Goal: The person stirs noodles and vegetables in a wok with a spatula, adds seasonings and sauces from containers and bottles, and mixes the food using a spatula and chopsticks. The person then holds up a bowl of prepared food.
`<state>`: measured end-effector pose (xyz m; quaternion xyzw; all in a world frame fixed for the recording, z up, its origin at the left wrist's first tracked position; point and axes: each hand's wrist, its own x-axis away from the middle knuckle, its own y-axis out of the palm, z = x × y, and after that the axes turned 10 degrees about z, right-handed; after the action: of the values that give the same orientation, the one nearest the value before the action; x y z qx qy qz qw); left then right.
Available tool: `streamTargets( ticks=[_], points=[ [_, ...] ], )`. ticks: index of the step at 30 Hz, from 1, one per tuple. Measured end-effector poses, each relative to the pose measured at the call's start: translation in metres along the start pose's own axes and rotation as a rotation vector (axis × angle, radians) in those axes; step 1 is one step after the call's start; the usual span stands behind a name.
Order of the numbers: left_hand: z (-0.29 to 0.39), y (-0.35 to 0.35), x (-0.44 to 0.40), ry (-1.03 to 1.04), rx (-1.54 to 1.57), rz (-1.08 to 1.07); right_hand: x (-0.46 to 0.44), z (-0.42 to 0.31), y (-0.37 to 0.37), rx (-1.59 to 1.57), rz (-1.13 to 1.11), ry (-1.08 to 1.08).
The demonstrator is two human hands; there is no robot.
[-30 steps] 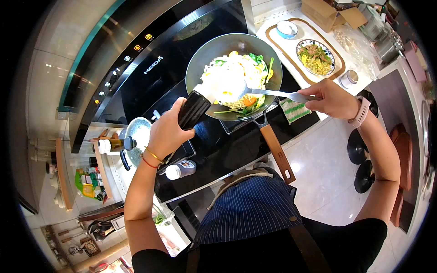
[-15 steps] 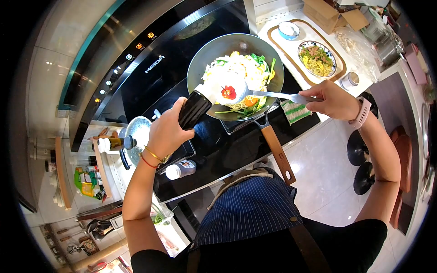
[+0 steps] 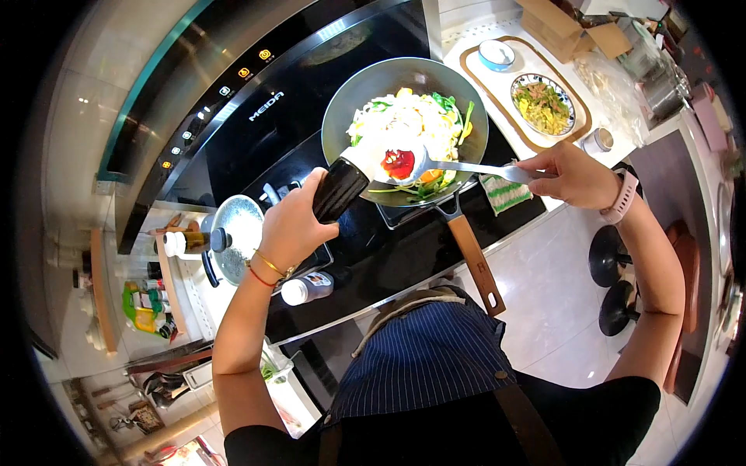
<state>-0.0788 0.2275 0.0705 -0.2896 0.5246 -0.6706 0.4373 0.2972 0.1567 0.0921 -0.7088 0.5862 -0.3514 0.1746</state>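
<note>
My left hand is wrapped round a dark bottle, tilted with its pale, glare-washed mouth end towards a metal spoon. My right hand grips the spoon by its handle and holds it level. In the spoon's bowl lies a red-brown liquid. Directly below is a wok with noodles and leafy greens, partly washed out by bright light. The wok's wooden handle points towards my apron, untouched by either hand.
A lidded pot stands left on the black stove, near a white-capped bottle. A green-striped cloth lies by the stove's right edge. On the right counter, a tray bears a plate of food and a small bowl.
The red-brown liquid in the spoon covers a larger area than before. Bottle and left hand have shifted slightly right and down; the right hand has barely moved.
</note>
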Motion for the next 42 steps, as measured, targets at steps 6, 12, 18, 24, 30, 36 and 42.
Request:
streamTargets(
  ticks=[6, 12, 18, 24, 30, 36, 42],
  points=[
    [0.001, 0.018, 0.008, -0.1, 0.1, -0.026, -0.008, -0.002, 0.0, -0.016, -0.051, -0.011],
    [0.007, 0.041, 0.022, -0.187, 0.32, 0.107, -0.047, -0.001, 0.013, -0.169, -0.042, 0.018],
    [0.008, 0.04, 0.049, -0.277, 0.664, 0.231, -0.064, 0.036, -0.018, 0.212, 0.334, -0.375],
    [-0.002, 0.012, 0.086, -0.274, 0.62, 0.396, -0.015, -0.016, -0.036, 0.372, 0.11, -0.244],
    [-0.013, -0.001, 0.128, -0.404, 0.694, 0.531, -0.031, -0.031, -0.023, 0.536, 0.381, -0.32],
    [-0.038, -0.025, 0.188, -0.495, 0.911, 0.819, -0.014, -0.042, -0.023, 0.654, 0.363, -0.3],
    [-0.092, -0.035, 0.248, -0.497, 0.656, 1.157, -0.091, 0.058, 0.028, 0.783, 0.664, -0.691]
  ],
)
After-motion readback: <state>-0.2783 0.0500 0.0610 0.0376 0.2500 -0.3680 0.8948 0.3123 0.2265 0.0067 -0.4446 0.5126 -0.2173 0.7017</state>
